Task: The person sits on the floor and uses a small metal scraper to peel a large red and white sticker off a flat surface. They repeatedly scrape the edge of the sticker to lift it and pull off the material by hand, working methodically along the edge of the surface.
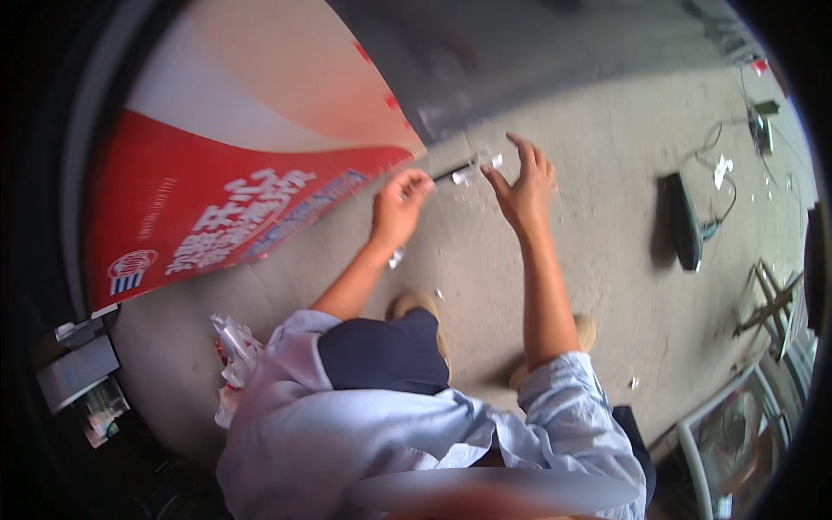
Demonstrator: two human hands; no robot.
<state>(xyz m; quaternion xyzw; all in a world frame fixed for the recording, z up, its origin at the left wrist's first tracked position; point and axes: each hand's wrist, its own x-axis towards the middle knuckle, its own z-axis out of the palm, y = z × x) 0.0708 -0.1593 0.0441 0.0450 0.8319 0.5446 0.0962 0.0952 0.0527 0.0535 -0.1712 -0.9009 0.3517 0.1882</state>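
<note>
My left hand (399, 206) is closed around the end of a thin dark rod-like tool (453, 173) above the concrete floor. A crumpled bit of clear wrapping or tape (479, 165) sits at the tool's far end. My right hand (523, 184) is open with fingers spread, thumb and fingertips close to that clear bit, touching or nearly touching it. A large red and white printed banner (225, 199) lies on the floor just left of my left hand. My pale blue sleeves and dark trousers fill the lower middle.
A dark flat box with cables (686, 221) lies on the concrete (607, 147) to the right. Metal frames and glass (745, 407) stand at the lower right. Crumpled plastic wrappers (232, 347) lie at the lower left, beside grey boxes (78, 368).
</note>
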